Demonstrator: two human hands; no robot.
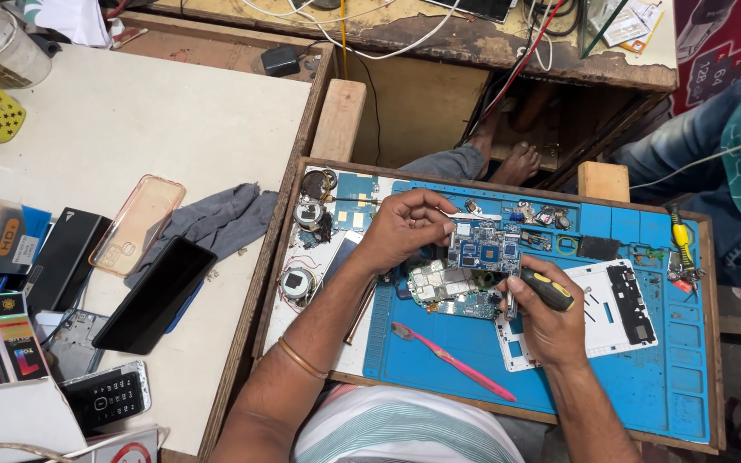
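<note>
Blue repair mat [611, 377] taken as landmark; it fills most of a wooden tray across the person's lap. Near the mat's upper middle, the left hand [405, 227] pinches a small blue circuit board [484, 248] at its left edge, fingers curled and pressed together, holding the board raised and level, likely so the tool can bear on it without it sliding. The right hand [551, 321], just below the board, is wrapped tight round a black-and-yellow screwdriver [545, 289], tip angled toward the board's lower edge; exact contact point cannot be told. A second, larger board [448, 287] lies flat on the mat under the first. A white phone frame [611, 313] sits right of the hand, a pink toothbrush [452, 362] below, loose parts along the mat's top edge.
</note>
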